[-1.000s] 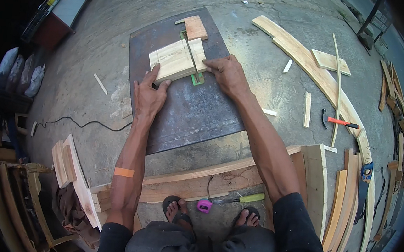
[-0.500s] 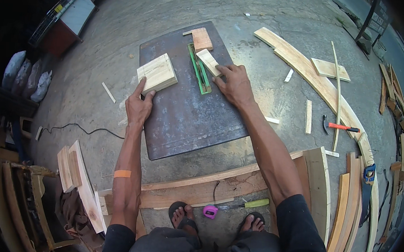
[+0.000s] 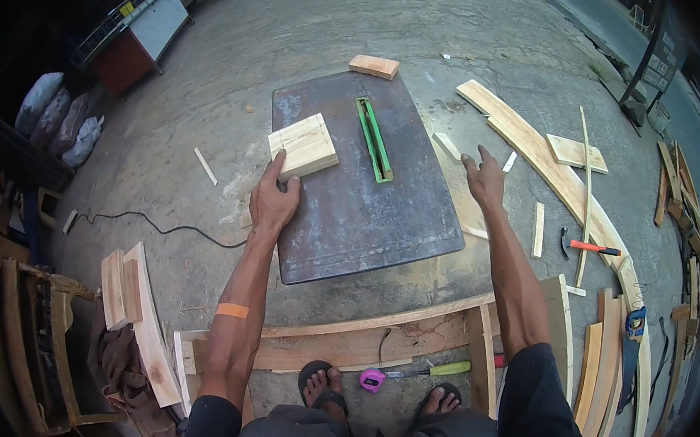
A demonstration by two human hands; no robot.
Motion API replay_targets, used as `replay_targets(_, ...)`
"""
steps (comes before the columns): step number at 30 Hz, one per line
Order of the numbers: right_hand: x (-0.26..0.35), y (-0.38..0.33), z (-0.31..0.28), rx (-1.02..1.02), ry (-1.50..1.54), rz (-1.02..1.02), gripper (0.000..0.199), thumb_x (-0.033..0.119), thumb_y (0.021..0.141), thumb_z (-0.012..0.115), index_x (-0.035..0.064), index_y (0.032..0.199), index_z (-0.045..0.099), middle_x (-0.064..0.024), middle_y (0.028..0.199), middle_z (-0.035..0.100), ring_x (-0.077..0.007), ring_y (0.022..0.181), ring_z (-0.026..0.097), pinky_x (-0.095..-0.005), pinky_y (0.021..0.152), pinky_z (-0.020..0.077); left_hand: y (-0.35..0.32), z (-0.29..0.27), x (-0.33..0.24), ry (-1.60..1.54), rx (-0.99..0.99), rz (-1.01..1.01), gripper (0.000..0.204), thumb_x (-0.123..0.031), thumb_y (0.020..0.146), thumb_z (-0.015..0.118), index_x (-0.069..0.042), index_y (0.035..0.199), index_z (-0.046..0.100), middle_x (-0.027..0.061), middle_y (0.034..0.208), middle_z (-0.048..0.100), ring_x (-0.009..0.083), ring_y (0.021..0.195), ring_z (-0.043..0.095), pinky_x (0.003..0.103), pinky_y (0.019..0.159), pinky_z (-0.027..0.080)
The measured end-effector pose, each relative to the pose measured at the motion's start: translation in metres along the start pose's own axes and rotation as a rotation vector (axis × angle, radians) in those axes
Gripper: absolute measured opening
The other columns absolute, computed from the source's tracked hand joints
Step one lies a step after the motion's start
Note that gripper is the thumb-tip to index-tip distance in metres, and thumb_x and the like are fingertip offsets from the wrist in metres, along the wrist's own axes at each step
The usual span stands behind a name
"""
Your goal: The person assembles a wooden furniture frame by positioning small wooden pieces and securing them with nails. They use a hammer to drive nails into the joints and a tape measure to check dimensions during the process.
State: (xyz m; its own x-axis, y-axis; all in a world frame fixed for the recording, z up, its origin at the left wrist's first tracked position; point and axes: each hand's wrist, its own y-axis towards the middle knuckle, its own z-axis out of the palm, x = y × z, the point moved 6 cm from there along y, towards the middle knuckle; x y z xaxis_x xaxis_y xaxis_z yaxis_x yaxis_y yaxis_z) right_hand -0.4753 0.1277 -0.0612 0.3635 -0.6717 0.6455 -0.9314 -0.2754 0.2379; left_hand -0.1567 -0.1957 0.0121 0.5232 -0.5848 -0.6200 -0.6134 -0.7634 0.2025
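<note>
My left hand (image 3: 273, 202) grips the near corner of a stack of pale wooden blocks (image 3: 305, 143), which lies on the left part of a dark, worn tabletop (image 3: 341, 226). A long green-edged slot (image 3: 373, 140) runs through the tabletop to the right of the stack. Past the table's right edge, my right hand (image 3: 486, 182) is open, fingers apart and holding nothing. Close to its fingertips is a pale wood offcut (image 3: 446, 146); I cannot tell whether it is in the air or on the ground. Another wooden block (image 3: 373, 66) sits at the table's far edge.
A curved plank (image 3: 539, 148), a claw hammer (image 3: 589, 246) and a handsaw (image 3: 634, 327) lie to the right. Around my feet are a curved wooden frame (image 3: 339, 346), a pink tape measure (image 3: 371, 379) and a green-handled tool (image 3: 449, 367). A black cord (image 3: 150, 222) crosses the ground at left.
My right hand has let go of the pale offcut and moved right, off the table. The reddish block beside the slot is gone from there; a block now sits at the far edge.
</note>
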Motion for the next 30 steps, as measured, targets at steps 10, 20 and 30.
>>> replay_targets(10, -0.035, -0.337, -0.148, 0.255, 0.377, 0.451, 0.031, 0.018, 0.102, 0.059, 0.0, 0.124, 0.071, -0.0151, 0.098, 0.078, -0.0185, 0.086, 0.075, -0.0331, 0.08, 0.0578, 0.088, -0.012, -0.038, 0.688, 0.411, 0.354, 0.099, -0.058, 0.063, 0.089, -0.005, 0.136, 0.048, 0.0233, 0.142, 0.047, 0.0411, 0.139, 0.043, 0.054, 0.109, 0.043)
replay_targets(20, -0.006, -0.395, -0.175, 0.452, 0.463, 0.412, 0.032, 0.021, 0.099, 0.062, 0.0045, 0.125, 0.071, -0.0206, 0.109, 0.076, -0.0277, 0.102, 0.075, -0.0397, 0.09, 0.0561, -0.01, -0.01, -0.038, 0.47, 0.549, 0.542, 0.079, -0.028, 0.062, 0.084, 0.001, 0.119, 0.039, 0.0243, 0.119, 0.047, 0.0408, 0.108, 0.055, 0.049, 0.092, 0.049)
replay_targets(30, 0.046, -0.399, -0.158, 0.476, 1.137, -0.003, 0.13, 0.027, 0.072, 0.092, 0.0059, 0.164, 0.002, -0.0274, 0.156, 0.037, -0.0382, 0.141, 0.047, -0.0433, 0.113, 0.0452, -0.328, 0.066, -0.18, -0.509, 1.236, -0.019, 0.092, -0.035, 0.074, 0.087, -0.003, 0.136, 0.027, 0.0168, 0.129, 0.044, 0.0296, 0.128, 0.047, 0.047, 0.109, 0.04)
